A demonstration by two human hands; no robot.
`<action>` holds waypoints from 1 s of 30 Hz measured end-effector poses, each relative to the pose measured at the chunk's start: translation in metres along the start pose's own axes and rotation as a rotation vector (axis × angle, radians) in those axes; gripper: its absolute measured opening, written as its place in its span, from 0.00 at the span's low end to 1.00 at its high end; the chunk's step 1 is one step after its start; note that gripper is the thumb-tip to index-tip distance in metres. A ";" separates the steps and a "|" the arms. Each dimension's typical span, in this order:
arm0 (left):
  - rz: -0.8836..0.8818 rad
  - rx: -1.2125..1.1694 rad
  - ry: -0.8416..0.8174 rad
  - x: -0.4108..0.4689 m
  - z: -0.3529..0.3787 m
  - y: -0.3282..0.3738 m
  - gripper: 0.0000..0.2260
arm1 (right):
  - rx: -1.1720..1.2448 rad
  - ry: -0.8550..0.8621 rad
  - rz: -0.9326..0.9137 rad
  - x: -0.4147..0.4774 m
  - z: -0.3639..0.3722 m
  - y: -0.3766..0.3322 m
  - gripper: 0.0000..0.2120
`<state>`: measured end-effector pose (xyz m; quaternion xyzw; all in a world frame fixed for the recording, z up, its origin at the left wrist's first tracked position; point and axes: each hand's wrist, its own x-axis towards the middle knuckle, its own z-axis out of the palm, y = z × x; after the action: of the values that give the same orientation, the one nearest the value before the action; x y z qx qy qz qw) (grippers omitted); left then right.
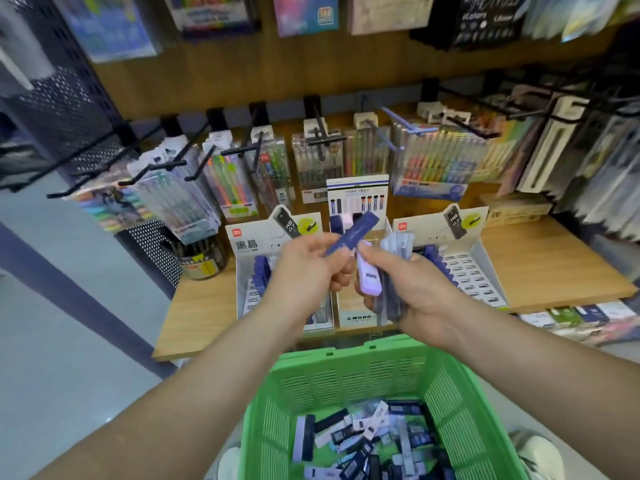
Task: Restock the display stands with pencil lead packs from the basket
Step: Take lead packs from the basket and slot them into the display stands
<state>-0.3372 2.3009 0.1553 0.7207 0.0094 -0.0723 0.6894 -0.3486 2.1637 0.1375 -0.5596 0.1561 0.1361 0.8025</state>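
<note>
Head view, single frame.

- Left hand (308, 268): thumb and fingers pinch the lower end of one dark blue pack (351, 233). The pack is tilted, its free end pointing up and to the right.
- Right hand (415, 289): fingers curled round a bundle of packs (394, 271) in grey and dark tones. The thumb lies on a lilac pack (369, 282) at the front of the bundle.
- The two hands are close together, above the middle stand. I cannot tell whether the blue pack touches the bundle.
- Basket (346, 351): green plastic, below the forearms, its far rim just under the shelf's front edge. Loose packs (363, 438) lie jumbled on its floor, dark blue, white and lilac.
- Shelf (547, 265): wood grain. Three card stands sit side by side along the middle of its front edge.
- Left stand (273, 233): header card marked HB 0.7, dark blue packs upright in its left rows.
- Middle stand (356, 318): "MONO" on its front lip, mostly hidden by the hands.
- Right stand (485, 271): same header card, dark blue packs in its left column, printed slot grid showing to the right.
- Black tub (201, 258) of pens at the shelf's left edge.
- Pen sets (318, 161) hang on black hooks along the back.
- Shoes (540, 452) show on either side of the basket, blurred.
</note>
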 end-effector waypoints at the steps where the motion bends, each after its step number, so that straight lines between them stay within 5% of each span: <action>1: 0.012 0.026 0.025 0.004 -0.010 0.004 0.04 | 0.002 -0.004 0.017 0.002 0.002 -0.004 0.08; 8: 0.007 0.251 0.017 0.016 -0.072 0.017 0.07 | 0.099 -0.059 0.035 0.012 0.003 -0.024 0.07; 12: 0.049 0.577 0.128 0.023 -0.094 0.009 0.07 | 0.036 -0.091 0.112 0.017 0.012 -0.016 0.03; 17: 0.170 1.024 0.276 0.030 -0.123 -0.009 0.05 | 0.062 -0.109 0.264 0.023 0.017 -0.001 0.11; 30: 0.081 1.199 0.141 0.072 -0.138 -0.077 0.09 | 0.103 -0.103 0.263 0.042 0.022 0.009 0.08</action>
<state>-0.2625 2.4354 0.0761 0.9865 -0.0145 0.0093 0.1629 -0.3111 2.1896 0.1200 -0.4849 0.1937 0.2605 0.8121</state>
